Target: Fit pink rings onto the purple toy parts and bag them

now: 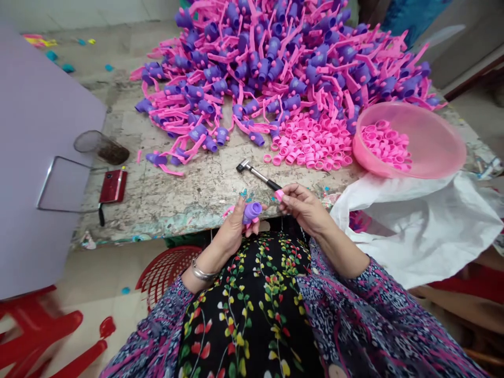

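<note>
My left hand (235, 226) is closed around a purple plastic part (252, 211) with pink pieces on it, its round open end facing up. Between the thumb and fingers of my right hand (301, 206) is a small pink ring (279, 195), a little to the right of the purple part and apart from it. A small hammer (255, 174) with a metal head and black grip lies on the table just beyond my right fingers. Loose pink rings (311, 144) are heaped farther back. Behind them rises a large pile of purple-and-pink parts (271, 68).
A pink bowl (429, 139) holding more rings stands at the right, beside a white sack (425, 226). On the worn table (157, 194), a glass (102, 147) and a red device (113, 186) lie at the left. A red basket (167, 270) is below the table's edge.
</note>
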Demonstrator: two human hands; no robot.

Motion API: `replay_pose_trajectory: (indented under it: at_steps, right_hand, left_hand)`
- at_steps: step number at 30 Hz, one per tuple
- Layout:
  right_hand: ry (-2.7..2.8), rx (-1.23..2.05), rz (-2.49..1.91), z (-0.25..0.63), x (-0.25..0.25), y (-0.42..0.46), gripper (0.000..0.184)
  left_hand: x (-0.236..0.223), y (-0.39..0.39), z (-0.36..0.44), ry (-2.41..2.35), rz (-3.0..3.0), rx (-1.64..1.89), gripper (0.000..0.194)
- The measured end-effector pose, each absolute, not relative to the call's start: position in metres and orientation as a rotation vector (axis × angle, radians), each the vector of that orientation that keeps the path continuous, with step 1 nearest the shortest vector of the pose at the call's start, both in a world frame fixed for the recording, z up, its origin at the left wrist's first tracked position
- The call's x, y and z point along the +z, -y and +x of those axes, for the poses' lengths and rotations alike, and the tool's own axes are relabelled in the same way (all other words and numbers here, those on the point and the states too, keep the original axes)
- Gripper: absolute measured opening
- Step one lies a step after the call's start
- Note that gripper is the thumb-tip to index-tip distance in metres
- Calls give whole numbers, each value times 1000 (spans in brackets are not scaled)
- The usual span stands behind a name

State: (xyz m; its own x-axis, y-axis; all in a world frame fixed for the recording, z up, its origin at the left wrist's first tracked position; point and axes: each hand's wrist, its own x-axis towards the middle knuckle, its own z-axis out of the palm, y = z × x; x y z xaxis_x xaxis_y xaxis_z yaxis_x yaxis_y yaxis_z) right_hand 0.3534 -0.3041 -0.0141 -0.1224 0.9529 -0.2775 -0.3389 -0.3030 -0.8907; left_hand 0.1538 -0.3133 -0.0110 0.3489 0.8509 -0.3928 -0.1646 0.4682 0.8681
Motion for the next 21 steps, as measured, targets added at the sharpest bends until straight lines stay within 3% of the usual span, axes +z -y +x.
replay_pose_trajectory:
  at_steps: [4,8,15,21]
  right_hand:
    - [483,1899,-877,347,-2,317,40]
    - [357,2014,-751,346,2,321,36]
    - [340,2040,-692,341,6,326,29]
    - [425,1979,-715,341,8,330,33]
  left_hand:
    - [-11,315,154,-991,886,753,77]
    - [-10,317,152,-969,930,718,71]
    - [-1,316,141,-956,1040,633,59]
    - [0,319,140,-976,1051,608,57]
